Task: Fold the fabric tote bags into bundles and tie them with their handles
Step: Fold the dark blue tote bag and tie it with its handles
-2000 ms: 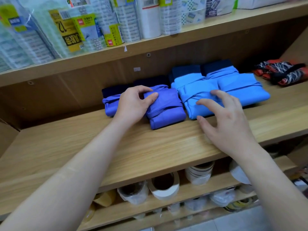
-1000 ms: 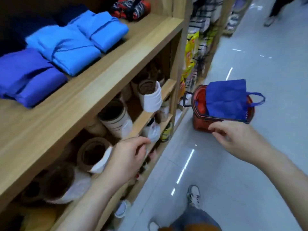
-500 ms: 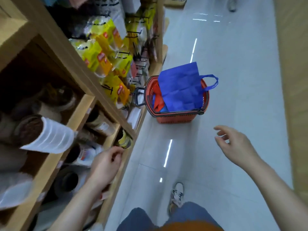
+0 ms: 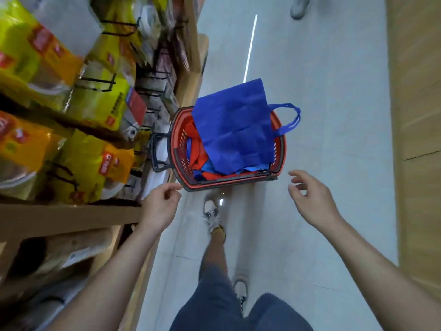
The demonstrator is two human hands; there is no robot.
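Observation:
A flat dark blue tote bag (image 4: 235, 125) lies unfolded on top of a red shopping basket (image 4: 179, 161) on the floor, its handle loop (image 4: 290, 118) hanging over the right rim. Red and light blue fabric (image 4: 198, 151) shows under it inside the basket. My left hand (image 4: 161, 206) hovers just short of the basket's near left corner, fingers loosely curled, holding nothing. My right hand (image 4: 310, 199) is to the right of the basket's near edge, fingers spread and empty. Neither hand touches the bag.
Wooden shelving (image 4: 71, 216) with yellow and orange packets (image 4: 93, 163) runs along the left. A wooden panel (image 4: 417, 115) lines the right side of the aisle. My legs and a shoe (image 4: 212, 216) stand on the pale floor just behind the basket. Another person's foot (image 4: 298, 7) shows at the far end.
I have turned from the shelf of folded bundles and walked to the basket; it is now much closer. Both empty hands have moved forward toward its near rim.

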